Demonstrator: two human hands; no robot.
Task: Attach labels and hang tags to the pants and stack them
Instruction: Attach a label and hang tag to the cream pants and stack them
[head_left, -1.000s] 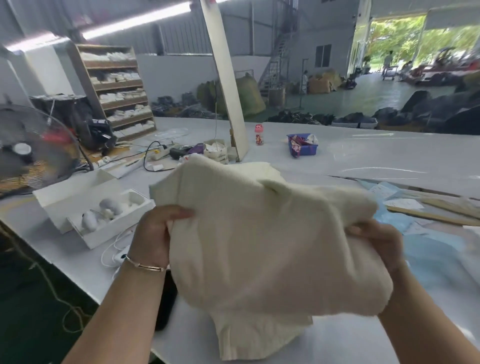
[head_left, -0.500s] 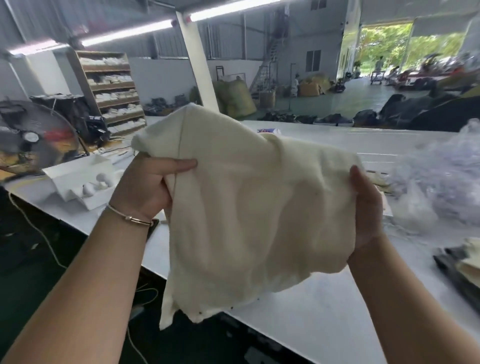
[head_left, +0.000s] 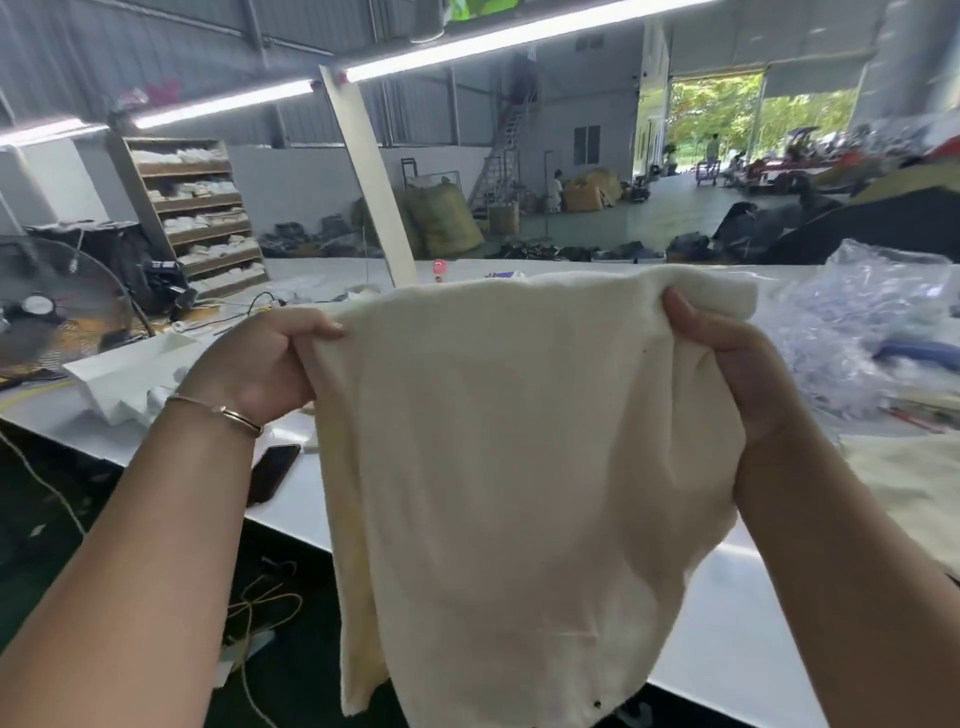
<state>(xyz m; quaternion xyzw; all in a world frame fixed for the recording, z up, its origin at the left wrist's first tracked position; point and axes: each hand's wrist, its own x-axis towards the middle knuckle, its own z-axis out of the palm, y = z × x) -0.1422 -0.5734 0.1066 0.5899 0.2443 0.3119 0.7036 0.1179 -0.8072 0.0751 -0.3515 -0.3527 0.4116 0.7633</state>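
Note:
A pair of cream knitted pants (head_left: 519, 467) hangs in the air in front of me, above the white table (head_left: 737, 623). My left hand (head_left: 260, 364) grips its upper left edge, fingers curled round the cloth. My right hand (head_left: 727, 364) grips the upper right corner, thumb on the near side. The cloth drops past the table's front edge. No label or hang tag shows on the side facing me.
A black phone (head_left: 272, 470) lies by the table's front edge on the left. A white open box (head_left: 124, 374) stands further left, with a fan (head_left: 47, 301) behind it. A heap of clear plastic bags (head_left: 872, 322) and cream cloth (head_left: 914, 478) lie on the right.
Both hands have lifted the pants off the table and spread them wider, so the cloth now hangs flat. My view has swung to the right along the table.

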